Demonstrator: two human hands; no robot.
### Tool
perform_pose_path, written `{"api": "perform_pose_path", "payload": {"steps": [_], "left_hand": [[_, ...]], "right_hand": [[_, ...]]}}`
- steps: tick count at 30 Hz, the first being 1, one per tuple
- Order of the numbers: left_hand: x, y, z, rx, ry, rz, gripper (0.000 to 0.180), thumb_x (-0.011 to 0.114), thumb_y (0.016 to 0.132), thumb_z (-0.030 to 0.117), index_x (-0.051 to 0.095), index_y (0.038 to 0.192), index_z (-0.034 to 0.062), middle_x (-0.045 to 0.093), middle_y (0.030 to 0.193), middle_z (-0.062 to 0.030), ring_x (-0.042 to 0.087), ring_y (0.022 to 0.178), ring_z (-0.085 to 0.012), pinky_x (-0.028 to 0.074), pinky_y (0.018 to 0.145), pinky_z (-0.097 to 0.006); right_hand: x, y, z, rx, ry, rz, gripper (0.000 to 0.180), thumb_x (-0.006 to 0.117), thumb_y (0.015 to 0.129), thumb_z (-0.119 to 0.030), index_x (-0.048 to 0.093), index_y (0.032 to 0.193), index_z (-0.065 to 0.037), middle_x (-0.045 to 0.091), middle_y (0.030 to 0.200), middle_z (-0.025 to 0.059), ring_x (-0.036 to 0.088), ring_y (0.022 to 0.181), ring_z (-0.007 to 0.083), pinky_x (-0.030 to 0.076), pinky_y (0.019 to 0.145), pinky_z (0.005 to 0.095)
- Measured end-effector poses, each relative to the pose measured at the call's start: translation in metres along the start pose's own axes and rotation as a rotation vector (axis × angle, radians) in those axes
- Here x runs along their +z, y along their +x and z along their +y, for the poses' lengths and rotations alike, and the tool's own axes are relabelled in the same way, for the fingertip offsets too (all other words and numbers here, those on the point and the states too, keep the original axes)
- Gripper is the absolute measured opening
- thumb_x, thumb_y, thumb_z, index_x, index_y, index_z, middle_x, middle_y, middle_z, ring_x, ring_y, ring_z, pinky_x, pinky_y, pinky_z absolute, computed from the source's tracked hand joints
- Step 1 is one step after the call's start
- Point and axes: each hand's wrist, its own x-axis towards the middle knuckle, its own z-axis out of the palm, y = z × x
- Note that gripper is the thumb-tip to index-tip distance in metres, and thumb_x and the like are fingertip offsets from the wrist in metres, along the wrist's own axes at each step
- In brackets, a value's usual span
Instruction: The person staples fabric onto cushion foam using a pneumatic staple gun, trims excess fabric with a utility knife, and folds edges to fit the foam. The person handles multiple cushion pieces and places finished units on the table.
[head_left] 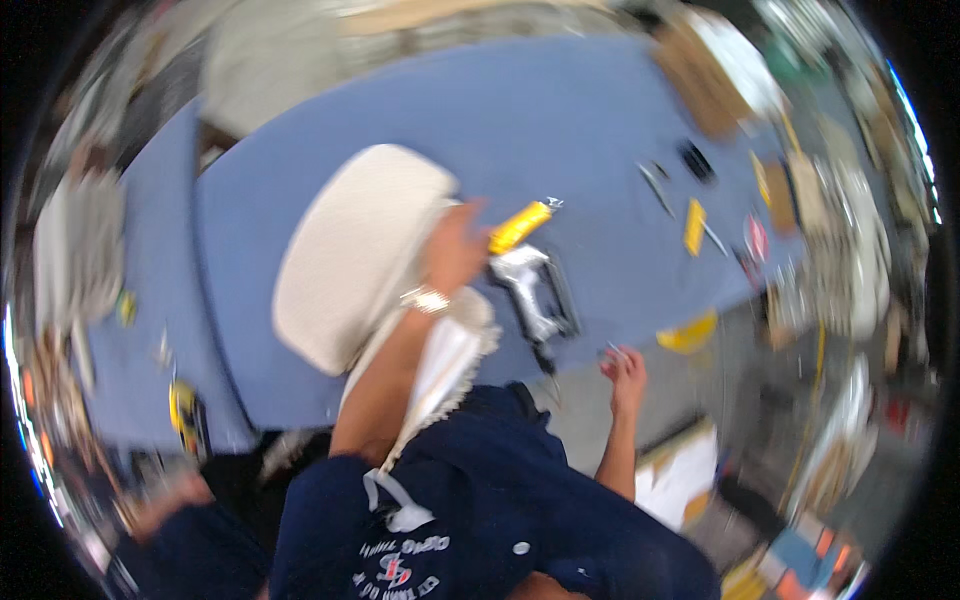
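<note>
1. Blue cloth covers a long work surface (pixel 560 110) in a cluttered workshop, its edge bending with the lens, as I watch through the head camera.
2. My left hand (pixel 452 248) (a metal watch (pixel 430 299) at the wrist) rests on the right edge of a cream upholstered cushion (pixel 350 250) lying on the surface; the picture is too blurred for me to tell whether the fingers are spread or clamped on the fabric.
3. My right hand (pixel 625 372) hangs off the near edge of the surface, well apart from the cushion, fingers curled around something small and pale that I cannot identify.
4. I judge the cushion needs a firm hold on its edge, with the loose cream fabric (pixel 445 365) trailing under my forearm kept flat so it does not bunch.
5. Just beside the left hand lie a yellow-handled tool (pixel 518 227) and a silver staple gun (pixel 535 290), close enough to snag the fabric.
6. Farther right, small hand tools and yellow scraps (pixel 694 226) are scattered about; a second person's arm (pixel 160 505) shows at the lower left.
</note>
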Motion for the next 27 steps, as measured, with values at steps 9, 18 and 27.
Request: {"api": "perform_pose_path", "payload": {"steps": [9,18,27], "left_hand": [[-0.115,-0.18,-0.087,-0.522,-0.087,0.259,0.04,0.061,0.103,0.02,0.062,0.135,-0.0034,0.067,0.13,-0.0188,0.065,0.119,-0.0254,0.049,0.102,-0.036],[-0.134,-0.357,-0.118,-0.977,0.011,0.418,0.042,0.067,0.098,0.029,0.068,0.127,-0.0025,0.075,0.111,-0.0171,0.069,0.097,-0.0211,0.053,0.09,-0.035],[-0.116,-0.396,-0.098,-1.135,-0.103,0.658,0.044,0.068,0.095,0.032,0.069,0.127,0.0015,0.075,0.114,-0.0183,0.073,0.104,-0.0264,0.054,0.094,-0.036]], "right_hand": [[-0.215,0.092,0.063,0.175,-0.467,-0.111,0.054,0.073,0.078,-0.005,0.057,0.129,0.001,0.074,0.103,0.0178,0.073,0.073,0.0275,0.059,0.063,0.0395],[0.012,0.106,-0.058,-0.402,-0.438,-0.216,0.04,0.068,0.098,-0.02,0.059,0.133,-0.004,0.067,0.12,0.0114,0.067,0.098,0.019,0.053,0.081,0.0312],[0.177,0.033,-0.006,-0.938,-1.043,-0.48,0.063,0.069,0.079,0.0,0.063,0.138,-0.022,0.053,0.137,0.027,0.054,0.121,0.0437,0.045,0.101,0.0485]]}}
